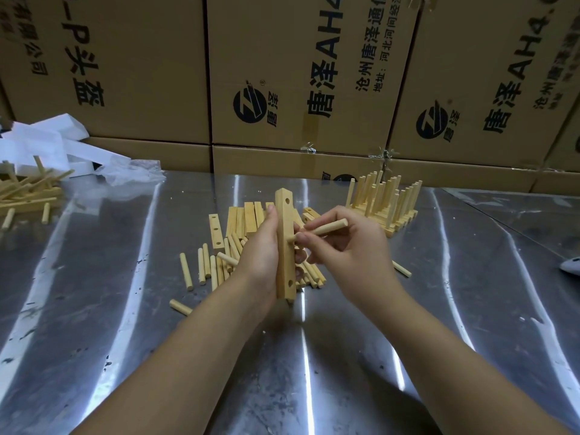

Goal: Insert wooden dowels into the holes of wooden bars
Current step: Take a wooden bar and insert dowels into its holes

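Steel bench (125, 340) is seen nearest, under both forearms. One bar (284, 262) is held upright in the left grip (260, 255), fingers curled round it. One dowel (326, 229) is pinched in the right grip (348, 246), tip set at the middle hole. Jamming is risked if the dowel is pushed in tilted, and the bar could twist. Just behind the grips, loose dowels (204, 268) and spare bars (244, 215) are piled, and finished bars (383, 199) are stacked back right. No obstruction is seen at the hole.

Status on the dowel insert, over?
Left hand grips bar upright. Right hand pinches dowel, tip at bar's middle, between two open holes. Nothing blocks it.
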